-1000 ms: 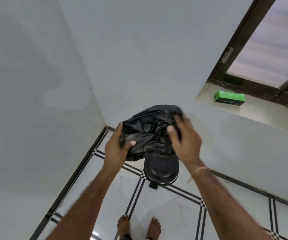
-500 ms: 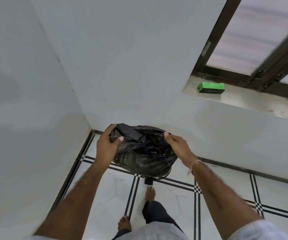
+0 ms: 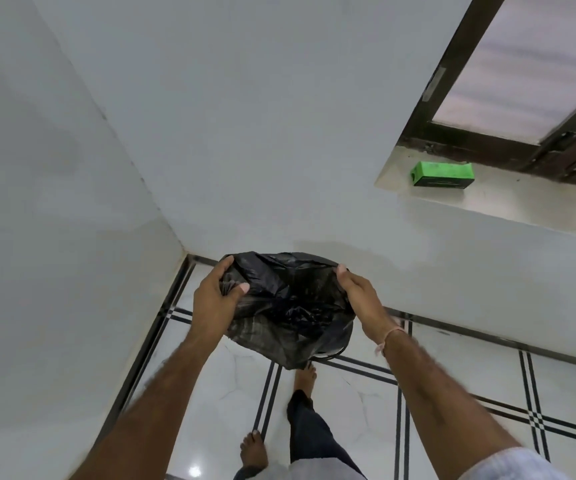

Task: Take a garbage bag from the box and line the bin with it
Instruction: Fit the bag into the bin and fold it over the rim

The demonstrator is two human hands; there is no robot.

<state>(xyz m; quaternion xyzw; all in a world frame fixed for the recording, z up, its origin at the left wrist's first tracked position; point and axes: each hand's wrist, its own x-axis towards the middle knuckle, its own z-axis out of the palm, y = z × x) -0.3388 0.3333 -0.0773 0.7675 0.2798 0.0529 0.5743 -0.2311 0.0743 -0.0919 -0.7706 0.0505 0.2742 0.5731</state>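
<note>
A crumpled black plastic garbage bag (image 3: 290, 306) is held spread between both hands, low in the corner of the room above the white tiled floor (image 3: 349, 403). The left hand (image 3: 215, 299) pinches its left edge, with the fingers (image 3: 226, 264) curled over the rim and the thumb pressed inside. The right hand (image 3: 359, 299) grips the right edge, fingers wrapped behind the plastic. A green rectangular cardboard box (image 3: 441, 173) lies well apart on the window ledge (image 3: 522, 199).
</note>
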